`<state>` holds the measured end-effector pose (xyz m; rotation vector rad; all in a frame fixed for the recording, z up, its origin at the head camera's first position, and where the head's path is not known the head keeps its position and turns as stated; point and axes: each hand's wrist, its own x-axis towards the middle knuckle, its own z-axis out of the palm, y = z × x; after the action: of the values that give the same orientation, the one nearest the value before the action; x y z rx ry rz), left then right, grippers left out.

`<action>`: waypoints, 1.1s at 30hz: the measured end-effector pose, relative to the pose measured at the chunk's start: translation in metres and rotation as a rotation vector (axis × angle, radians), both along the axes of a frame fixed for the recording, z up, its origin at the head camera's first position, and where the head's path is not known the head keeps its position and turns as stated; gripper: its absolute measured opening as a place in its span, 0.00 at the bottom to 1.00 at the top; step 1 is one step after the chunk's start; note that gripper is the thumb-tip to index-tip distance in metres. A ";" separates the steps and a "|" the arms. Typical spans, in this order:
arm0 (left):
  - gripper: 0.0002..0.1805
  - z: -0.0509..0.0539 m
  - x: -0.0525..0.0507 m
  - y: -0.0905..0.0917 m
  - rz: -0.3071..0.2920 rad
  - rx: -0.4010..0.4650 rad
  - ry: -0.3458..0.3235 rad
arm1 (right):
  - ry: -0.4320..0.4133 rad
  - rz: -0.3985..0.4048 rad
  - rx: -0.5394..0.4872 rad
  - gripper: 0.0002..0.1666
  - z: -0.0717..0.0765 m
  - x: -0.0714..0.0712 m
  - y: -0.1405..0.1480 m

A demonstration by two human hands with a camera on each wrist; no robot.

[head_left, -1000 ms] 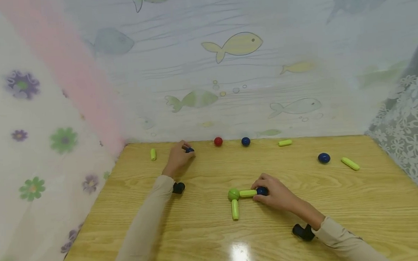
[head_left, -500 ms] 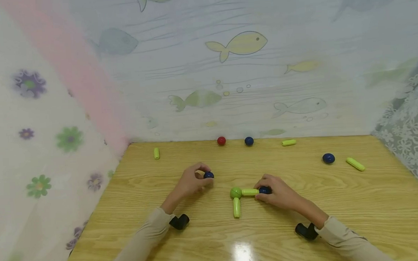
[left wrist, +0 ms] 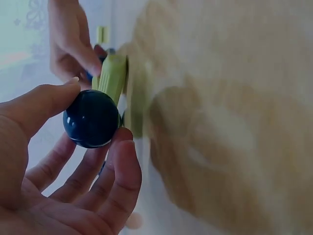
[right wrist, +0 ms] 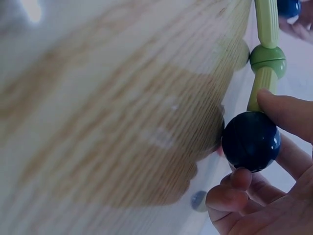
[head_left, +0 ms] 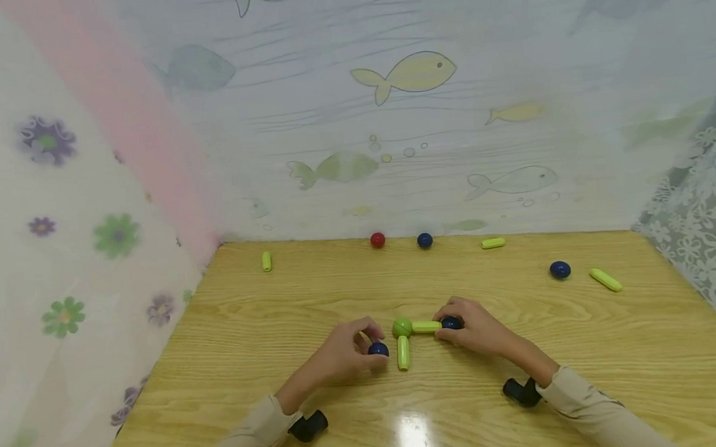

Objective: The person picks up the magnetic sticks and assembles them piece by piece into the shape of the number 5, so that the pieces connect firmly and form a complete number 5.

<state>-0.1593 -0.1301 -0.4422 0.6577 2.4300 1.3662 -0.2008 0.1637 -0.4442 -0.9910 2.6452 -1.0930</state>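
My left hand point(head_left: 349, 352) pinches a dark blue ball point(left wrist: 91, 119) between thumb and fingertips, just left of a joined piece. That piece has a green ball point(head_left: 402, 327) at its corner. One yellow-green rod point(head_left: 403, 353) extends from it towards me, and a second rod point(head_left: 425, 326) points right. At the second rod's right end sits another blue ball point(right wrist: 251, 142), which my right hand point(head_left: 479, 328) grips with thumb and fingers. In the head view the held left ball is close to the near rod; whether they touch I cannot tell.
Along the table's point(head_left: 312, 279) back edge lie a red ball point(head_left: 378, 240), a blue ball point(head_left: 425, 240) and a yellow-green rod point(head_left: 493, 243). Another rod point(head_left: 266, 261) lies back left. At right are a blue ball point(head_left: 560, 270) and a rod point(head_left: 605, 279). A fish-patterned cloth point(head_left: 309, 205) hangs behind.
My left hand has brought its blue ball from the back left of the table towards me and rightward, beside the joined piece. The right hand keeps its grip in nearly the same place.
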 end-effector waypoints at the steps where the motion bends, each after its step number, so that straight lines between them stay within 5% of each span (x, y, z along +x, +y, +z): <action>1: 0.16 -0.001 0.004 0.002 -0.012 -0.005 -0.001 | 0.001 0.000 0.002 0.12 0.000 0.000 0.000; 8: 0.16 -0.002 0.020 0.021 -0.070 -0.042 -0.013 | -0.003 -0.009 0.013 0.12 0.000 0.000 -0.001; 16: 0.18 0.002 0.027 0.038 -0.057 -0.197 -0.003 | -0.002 -0.010 0.028 0.12 -0.001 -0.002 0.000; 25: 0.24 0.008 0.024 0.049 -0.102 -0.406 -0.033 | 0.013 -0.018 0.030 0.11 -0.003 -0.002 0.003; 33: 0.21 0.010 0.023 0.051 -0.109 -0.388 0.015 | 0.005 -0.008 0.025 0.12 -0.004 -0.004 0.002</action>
<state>-0.1359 -0.0796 -0.4321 0.6859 2.5264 0.8169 -0.2044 0.1653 -0.4481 -0.9799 2.6625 -1.0575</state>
